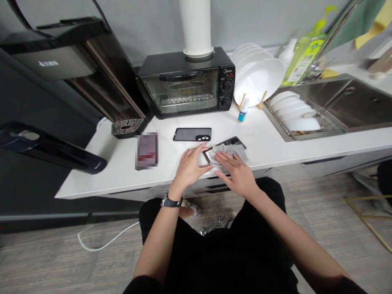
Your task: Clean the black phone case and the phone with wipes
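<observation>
On the white countertop (122, 175), left hand (190, 165) curled on a phone (234, 142), right hand (235, 173) spread over grey cloth (229, 157) (wrists low).

A glossy black phone (192, 134) and a black toaster oven (183, 81) contrast with the white worktop (122, 171), near white plates (257, 77), a white-and-blue spray bottle (243, 111) and yellow-green dish soap (306, 53).

White countertop (107, 175) with phone (192, 134), toaster oven (183, 83)
</observation>
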`<state>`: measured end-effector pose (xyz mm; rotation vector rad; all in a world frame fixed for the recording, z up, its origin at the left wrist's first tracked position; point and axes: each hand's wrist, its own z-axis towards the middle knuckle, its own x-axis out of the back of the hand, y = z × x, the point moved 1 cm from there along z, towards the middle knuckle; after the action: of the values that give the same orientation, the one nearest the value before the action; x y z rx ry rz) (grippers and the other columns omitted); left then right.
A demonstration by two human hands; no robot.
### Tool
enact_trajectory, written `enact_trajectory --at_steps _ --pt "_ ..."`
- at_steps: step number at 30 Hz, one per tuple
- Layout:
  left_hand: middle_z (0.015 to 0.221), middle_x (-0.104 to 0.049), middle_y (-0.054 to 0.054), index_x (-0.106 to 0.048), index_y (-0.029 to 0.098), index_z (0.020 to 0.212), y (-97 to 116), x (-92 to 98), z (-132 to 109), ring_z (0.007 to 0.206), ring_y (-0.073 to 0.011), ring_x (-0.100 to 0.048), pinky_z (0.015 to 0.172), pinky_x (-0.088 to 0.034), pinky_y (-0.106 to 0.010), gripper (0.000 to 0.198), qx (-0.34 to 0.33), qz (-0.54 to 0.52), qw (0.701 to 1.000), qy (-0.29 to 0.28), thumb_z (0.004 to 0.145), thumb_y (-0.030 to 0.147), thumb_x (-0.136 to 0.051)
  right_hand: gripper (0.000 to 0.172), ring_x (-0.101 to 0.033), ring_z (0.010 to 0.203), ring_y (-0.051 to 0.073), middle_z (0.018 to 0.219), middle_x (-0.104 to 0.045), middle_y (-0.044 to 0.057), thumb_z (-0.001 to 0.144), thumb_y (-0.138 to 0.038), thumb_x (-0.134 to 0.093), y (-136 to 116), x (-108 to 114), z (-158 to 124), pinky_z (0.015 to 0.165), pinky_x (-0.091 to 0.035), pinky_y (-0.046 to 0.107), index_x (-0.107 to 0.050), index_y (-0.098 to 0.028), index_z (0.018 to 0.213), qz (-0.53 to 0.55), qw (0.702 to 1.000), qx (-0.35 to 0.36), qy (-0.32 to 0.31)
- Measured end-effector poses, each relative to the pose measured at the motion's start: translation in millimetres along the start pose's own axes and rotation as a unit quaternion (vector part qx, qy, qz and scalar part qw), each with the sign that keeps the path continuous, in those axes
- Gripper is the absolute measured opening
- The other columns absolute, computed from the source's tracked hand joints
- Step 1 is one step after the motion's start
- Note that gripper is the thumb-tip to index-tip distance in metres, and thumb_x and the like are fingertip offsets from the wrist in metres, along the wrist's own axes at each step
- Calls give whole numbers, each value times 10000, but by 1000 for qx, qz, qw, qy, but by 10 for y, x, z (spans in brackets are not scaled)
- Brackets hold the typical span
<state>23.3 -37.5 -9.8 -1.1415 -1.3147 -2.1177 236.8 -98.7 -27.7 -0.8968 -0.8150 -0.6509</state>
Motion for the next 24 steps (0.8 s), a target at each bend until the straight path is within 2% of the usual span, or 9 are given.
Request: enact_trajectory --at_steps 5,10,13,17,21,24 --pt "1480 -659 -42 -419 297 1556 22 4 2 1390 -318 -568 1221 -376 -532 840 3 2 1000 2 835 380 -842 608 -476 1514 321 1614 -510 87 1078 -528 -428 432 112 74 1230 -420 610 -484 -201 1587 -59 995 -70 50" --pt "1480 -659 -32 -422 298 1555 32 10 9 1389 -311 -568 1223 -376 -524 832 5 4 1000 1 837 363 -838 692 -512 1484 359 1577 -554 134 1055 -617 -428 540 103 300 1218 -433 590 -541 -142 1545 -73 990 -98 65" --pt "1476 -662 -37 -418 302 1559 27 2 11 1391 -304 -572 1225 -375 -522 825 3 5 1000 1 844 366 -826 702 -511 1483 370 1537 -595 158 1037 -645 -452 414 3 460 1216 -430 587 -602 -131 1490 -72 990 -94 72" --pt "1488 -652 -51 -412 292 1565 -7 -14 -2 1396 -299 -571 1231 -378 -521 805 -4 7 1000 7 855 321 -790 734 -536 1466 343 1513 -614 184 1048 -659 -406 42 -213 578 1248 -394 561 -598 -94 1477 -50 997 -40 41" --pt "1514 -622 -91 -411 253 1575 -49 -20 -22 1369 -300 -583 1209 -413 -501 772 -21 15 1000 4 871 253 -728 787 -450 1534 322 1598 -498 232 1068 -624 -374 -342 -340 456 1284 -353 521 -477 -18 1558 -36 998 -35 23" --pt "1462 -654 -104 -431 238 1566 -48 -13 -26 1338 -309 -595 1186 -438 -496 792 -12 25 1000 2 839 231 -745 774 -425 1550 310 1625 -474 196 1060 -635 -402 -462 -310 261 1291 -346 527 -466 -62 1577 -18 1000 -19 4"
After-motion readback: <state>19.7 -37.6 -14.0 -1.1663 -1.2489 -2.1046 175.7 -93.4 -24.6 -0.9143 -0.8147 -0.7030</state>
